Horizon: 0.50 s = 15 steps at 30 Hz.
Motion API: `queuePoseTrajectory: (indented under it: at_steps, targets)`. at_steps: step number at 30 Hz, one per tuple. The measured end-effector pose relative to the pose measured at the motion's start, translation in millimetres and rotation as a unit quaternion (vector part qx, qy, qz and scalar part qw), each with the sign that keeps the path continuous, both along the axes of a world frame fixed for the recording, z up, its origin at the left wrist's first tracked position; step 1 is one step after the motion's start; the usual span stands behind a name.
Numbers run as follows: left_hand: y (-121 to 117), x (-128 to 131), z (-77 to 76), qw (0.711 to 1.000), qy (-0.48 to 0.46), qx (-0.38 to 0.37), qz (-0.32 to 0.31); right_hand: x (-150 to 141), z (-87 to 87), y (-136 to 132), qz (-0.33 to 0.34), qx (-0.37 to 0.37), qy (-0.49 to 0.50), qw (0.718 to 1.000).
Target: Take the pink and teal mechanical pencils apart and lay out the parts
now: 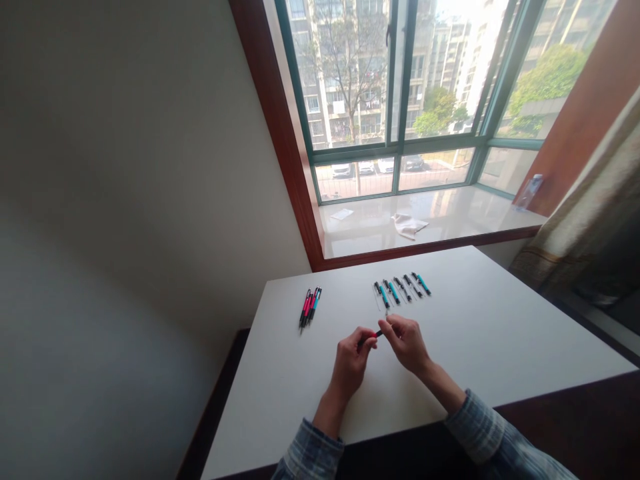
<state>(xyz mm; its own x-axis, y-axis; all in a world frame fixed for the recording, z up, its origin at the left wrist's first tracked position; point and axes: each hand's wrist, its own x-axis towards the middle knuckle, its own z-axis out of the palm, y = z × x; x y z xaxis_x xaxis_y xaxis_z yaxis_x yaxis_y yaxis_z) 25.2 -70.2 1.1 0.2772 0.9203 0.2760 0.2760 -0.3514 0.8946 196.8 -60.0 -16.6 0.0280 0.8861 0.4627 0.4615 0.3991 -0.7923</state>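
A pink-and-black pen (377, 335) is held between my two hands above the near middle of the white table (280, 393). My left hand (353, 357) is closed around its pink end, with fingers hiding much of the barrel. My right hand (407, 343) pinches the black end between thumb and fingers. Beyond the right hand lies a row of pen parts (395, 292): teal barrels, black pieces and thin rods, side by side. To the left, several pink and teal pens (310, 307) lie together, their tips toward me.
Behind the table is a window sill (365, 230) with a crumpled cloth (410, 225), a flat paper (341, 214) and a clear bottle (529, 193). A grey wall (150, 200) rises at left; a curtain (575, 180) hangs at right.
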Motion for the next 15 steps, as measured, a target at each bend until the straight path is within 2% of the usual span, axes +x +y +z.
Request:
queuePoseTrajectory:
  at_steps: [5,11,15]
  targets:
    - [-10,2,2.5,0.999,-0.028,-0.032,0.003,-1,14.8,-6,0.007,0.01,-0.009,1.0]
    - [-29,17,-11.5,0.98,-0.167,-0.111,0.005,4,30.7,-12,0.047,-0.008,-0.025,0.999]
    - [-36,25,-15.0,0.976,-0.188,-0.105,0.039,11,38.6,-14,0.07,-0.033,-0.042,0.996]
